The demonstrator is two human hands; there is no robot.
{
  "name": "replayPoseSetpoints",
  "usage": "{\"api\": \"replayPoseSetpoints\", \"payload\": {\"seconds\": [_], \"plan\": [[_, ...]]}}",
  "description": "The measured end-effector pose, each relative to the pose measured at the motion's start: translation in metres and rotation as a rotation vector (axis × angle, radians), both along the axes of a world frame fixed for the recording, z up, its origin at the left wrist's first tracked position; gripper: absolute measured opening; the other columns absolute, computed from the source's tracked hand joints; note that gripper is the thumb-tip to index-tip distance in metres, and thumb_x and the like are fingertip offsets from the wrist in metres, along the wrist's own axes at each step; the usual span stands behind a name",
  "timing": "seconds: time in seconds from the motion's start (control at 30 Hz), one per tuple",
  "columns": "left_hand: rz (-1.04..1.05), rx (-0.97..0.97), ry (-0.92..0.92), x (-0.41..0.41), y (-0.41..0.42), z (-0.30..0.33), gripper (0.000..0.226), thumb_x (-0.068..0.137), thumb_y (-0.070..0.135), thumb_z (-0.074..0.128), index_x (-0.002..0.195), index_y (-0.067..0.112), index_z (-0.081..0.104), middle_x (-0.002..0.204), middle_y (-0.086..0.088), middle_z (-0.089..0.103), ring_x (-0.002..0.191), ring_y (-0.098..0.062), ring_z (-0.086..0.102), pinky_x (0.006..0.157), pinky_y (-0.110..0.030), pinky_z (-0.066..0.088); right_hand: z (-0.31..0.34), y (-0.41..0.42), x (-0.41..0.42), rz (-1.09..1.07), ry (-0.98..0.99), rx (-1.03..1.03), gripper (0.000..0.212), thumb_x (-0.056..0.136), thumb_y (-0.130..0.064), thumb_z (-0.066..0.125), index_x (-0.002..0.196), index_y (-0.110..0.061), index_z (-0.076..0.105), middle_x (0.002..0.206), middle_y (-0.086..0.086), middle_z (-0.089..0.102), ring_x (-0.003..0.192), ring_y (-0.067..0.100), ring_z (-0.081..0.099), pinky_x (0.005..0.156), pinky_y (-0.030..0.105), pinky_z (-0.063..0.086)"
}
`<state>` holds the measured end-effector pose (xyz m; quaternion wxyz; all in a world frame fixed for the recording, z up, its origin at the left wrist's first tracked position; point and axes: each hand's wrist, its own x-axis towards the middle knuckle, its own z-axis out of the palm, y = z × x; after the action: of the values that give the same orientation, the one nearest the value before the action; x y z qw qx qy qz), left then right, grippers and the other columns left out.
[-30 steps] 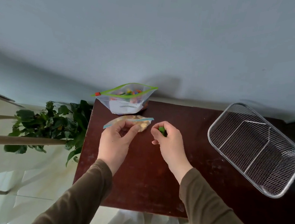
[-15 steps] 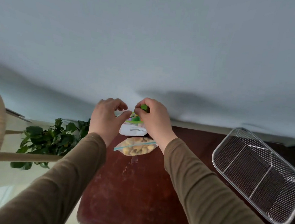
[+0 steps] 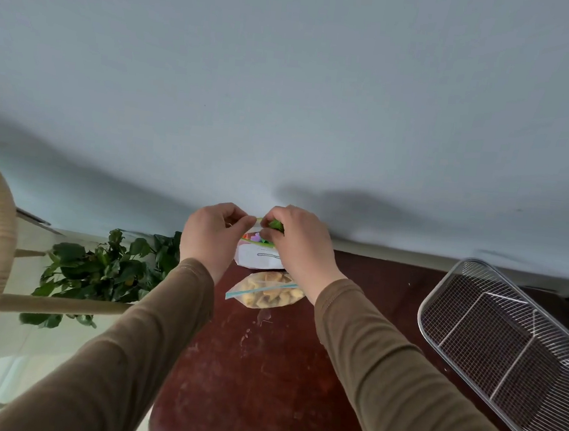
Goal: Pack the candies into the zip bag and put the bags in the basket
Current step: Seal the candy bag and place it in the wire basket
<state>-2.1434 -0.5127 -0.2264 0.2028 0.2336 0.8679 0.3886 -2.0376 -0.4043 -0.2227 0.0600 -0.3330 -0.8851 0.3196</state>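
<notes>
Single head-worn view, looking forward and down from close above the table [image 3: 263,368], wall filling the upper half

Your arms reach forward in brown sleeves. Your left hand [image 3: 213,231] and right hand [image 3: 299,242] meet with fingers pinched at the mouth of the zip bag [image 3: 259,257].

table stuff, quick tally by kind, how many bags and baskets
zip bags: 2, the green-top bag at both hands and the blue-top bag lying nearer
wire basket: 1
total: 3
</notes>
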Motion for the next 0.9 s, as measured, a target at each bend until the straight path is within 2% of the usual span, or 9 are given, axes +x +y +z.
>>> {"api": "replayPoseSetpoints", "payload": {"seconds": [0.2,0.33,0.53,0.6,0.7,0.83,0.9], "plan": [[0.016,0.031,-0.037,-0.002,0.001,-0.002,0.019,0.091,0.032,0.074,0.079,0.018,0.077,0.074,-0.001,0.075,0.076,-0.026,0.070,0.071,-0.044,0.055,-0.001,-0.003,0.005,0.021,0.010,-0.008,0.029,0.087,-0.036,0.069,0.113,-0.024,0.069,0.110,-0.006,0.075,0.104,0.018,0.066,0.086,0.038,0.051],[0.012,0.049,-0.043,-0.004,-0.001,-0.004,0.015,0.091,0.029,0.074,0.082,0.018,0.079,0.075,0.001,0.076,0.077,-0.023,0.072,0.071,-0.039,0.055,-0.003,-0.004,0.007,0.008,0.013,-0.001,0.031,0.089,-0.038,0.065,0.117,-0.027,0.069,0.114,-0.007,0.075,0.106,0.019,0.067,0.087,0.039,0.052],[-0.006,0.088,-0.073,-0.004,-0.011,-0.005,0.007,0.093,0.023,0.074,0.088,0.025,0.079,0.080,0.010,0.077,0.078,-0.010,0.073,0.073,-0.023,0.053,-0.004,-0.006,0.008,-0.002,0.018,0.002,0.027,0.090,-0.030,0.064,0.116,-0.026,0.070,0.112,-0.007,0.075,0.105,0.019,0.067,0.088,0.040,0.052],[-0.006,0.104,-0.105,-0.006,-0.015,-0.006,0.004,0.092,0.024,0.076,0.091,0.026,0.079,0.082,0.011,0.078,0.080,-0.008,0.074,0.076,-0.022,0.054,-0.004,-0.006,0.009,-0.006,0.031,-0.003,0.026,0.091,-0.030,0.064,0.116,-0.027,0.071,0.113,-0.008,0.075,0.106,0.019,0.066,0.089,0.040,0.052],[-0.014,0.101,-0.116,-0.005,-0.027,-0.005,0.014,0.090,0.029,0.078,0.102,0.024,0.081,0.089,0.013,0.079,0.084,-0.001,0.073,0.078,-0.019,0.052,-0.002,-0.007,0.011,-0.015,0.070,-0.010,0.023,0.091,-0.034,0.063,0.112,-0.028,0.071,0.107,-0.007,0.075,0.099,0.019,0.066,0.086,0.040,0.051],[-0.059,0.066,-0.080,-0.005,-0.046,-0.005,0.020,0.088,0.031,0.080,0.108,0.030,0.079,0.098,0.022,0.075,0.086,0.018,0.065,0.070,-0.001,0.043,-0.003,-0.016,0.008,0.006,0.203,0.006,0.017,0.088,-0.035,0.067,0.102,-0.025,0.072,0.097,-0.010,0.073,0.092,0.014,0.062,0.081,0.039,0.050],[-0.069,0.040,-0.048,-0.008,-0.053,-0.007,0.022,0.087,0.033,0.080,0.109,0.030,0.079,0.097,0.019,0.076,0.088,0.007,0.068,0.071,-0.008,0.046,-0.005,-0.023,0.002,0.043,0.239,0.091,0.022,0.084,-0.038,0.071,0.102,-0.025,0.072,0.098,-0.009,0.070,0.097,0.016,0.058,0.082,0.036,0.047]]}}
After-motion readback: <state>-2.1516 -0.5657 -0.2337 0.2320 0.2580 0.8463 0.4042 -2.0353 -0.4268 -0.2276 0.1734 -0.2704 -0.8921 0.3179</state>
